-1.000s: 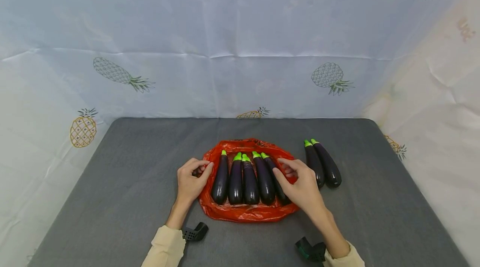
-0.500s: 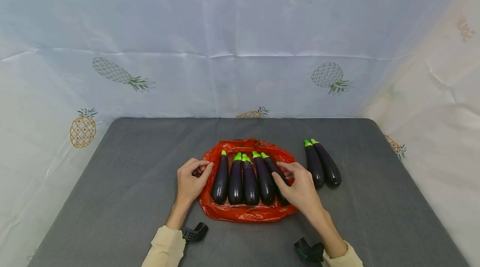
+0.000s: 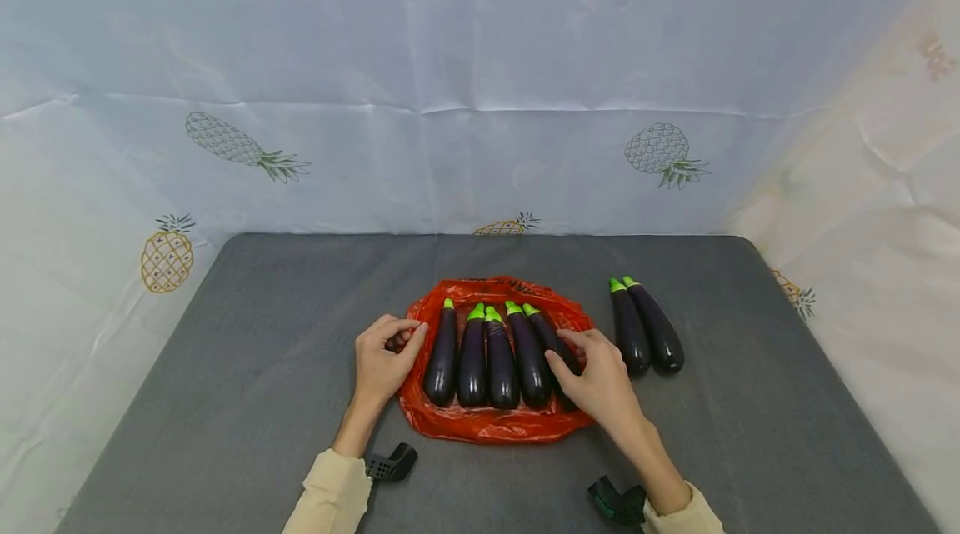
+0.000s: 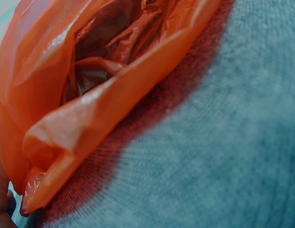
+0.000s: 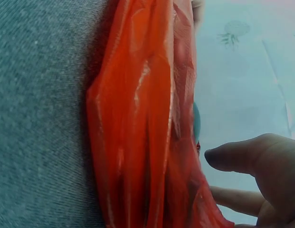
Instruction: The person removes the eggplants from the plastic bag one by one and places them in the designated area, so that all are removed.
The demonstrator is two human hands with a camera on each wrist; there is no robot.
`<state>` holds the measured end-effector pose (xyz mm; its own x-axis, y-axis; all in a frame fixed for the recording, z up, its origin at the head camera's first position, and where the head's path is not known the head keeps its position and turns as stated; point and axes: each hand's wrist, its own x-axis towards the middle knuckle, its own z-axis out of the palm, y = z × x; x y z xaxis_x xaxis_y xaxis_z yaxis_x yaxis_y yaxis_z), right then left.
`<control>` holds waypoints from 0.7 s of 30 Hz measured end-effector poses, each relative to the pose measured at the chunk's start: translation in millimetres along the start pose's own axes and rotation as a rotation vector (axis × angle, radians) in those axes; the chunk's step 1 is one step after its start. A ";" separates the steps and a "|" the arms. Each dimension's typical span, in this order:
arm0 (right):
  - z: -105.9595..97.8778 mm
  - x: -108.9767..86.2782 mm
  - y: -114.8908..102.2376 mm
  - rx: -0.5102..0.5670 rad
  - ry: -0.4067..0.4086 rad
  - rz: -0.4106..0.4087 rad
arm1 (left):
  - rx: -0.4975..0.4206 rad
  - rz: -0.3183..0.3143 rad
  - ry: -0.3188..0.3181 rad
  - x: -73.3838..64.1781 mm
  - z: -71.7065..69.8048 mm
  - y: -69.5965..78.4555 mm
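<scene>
A red plastic bag (image 3: 480, 431) lies spread open on the grey table, its rim folded out. Side by side inside it are several eggplants (image 3: 472, 367) with green stem ends. My left hand (image 3: 381, 359) pinches the bag's left rim; in the left wrist view the red plastic (image 4: 76, 123) is drawn toward the fingers at the lower left. Over the bag's right side, my right hand (image 3: 603, 376) has thumb and fingers apart beside the rightmost eggplant (image 3: 551, 338), partly covering it. The right wrist view shows the thumb free of the bag, with other fingertips hidden behind the plastic.
Two more eggplants (image 3: 654, 330) lie together on the table (image 3: 262, 384), right of the bag. Behind the table hangs a pale cloth (image 3: 450, 167) printed with pineapples. Both wrists wear black camera mounts (image 3: 392, 463).
My right hand has shifted slightly left and down, closer over the rightmost eggplant. My left hand stays at the bag's left rim.
</scene>
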<state>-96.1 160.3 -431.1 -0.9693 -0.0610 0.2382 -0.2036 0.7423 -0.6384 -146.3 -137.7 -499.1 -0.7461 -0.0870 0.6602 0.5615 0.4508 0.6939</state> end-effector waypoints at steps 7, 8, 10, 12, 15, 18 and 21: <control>3.7 -0.4 2.7 -0.034 0.006 0.010 | -0.006 -0.017 -0.013 6.8 -4.1 22.7; 4.2 -0.4 3.2 -0.041 0.008 0.013 | -0.006 -0.014 -0.012 7.9 -4.9 26.9; 5.1 -0.5 3.9 -0.051 0.006 0.023 | -0.007 -0.008 -0.010 9.7 -6.2 33.2; 5.8 -0.6 4.1 -0.059 0.005 0.032 | -0.008 -0.004 -0.008 10.4 -6.6 35.1; 6.7 -0.7 4.5 -0.067 0.003 0.041 | -0.009 -0.005 -0.005 10.2 -6.6 35.9; 7.2 -0.8 4.7 -0.073 0.002 0.047 | -0.008 -0.013 -0.008 10.1 -6.8 36.3; 7.5 -0.7 5.2 -0.076 0.002 0.048 | -0.005 -0.017 -0.011 10.2 -6.9 36.3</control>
<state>-97.5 159.2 -440.1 -0.9774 -0.0230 0.2100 -0.1457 0.7931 -0.5914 -131.1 -128.4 -465.3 -0.7595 -0.0846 0.6450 0.5505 0.4446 0.7066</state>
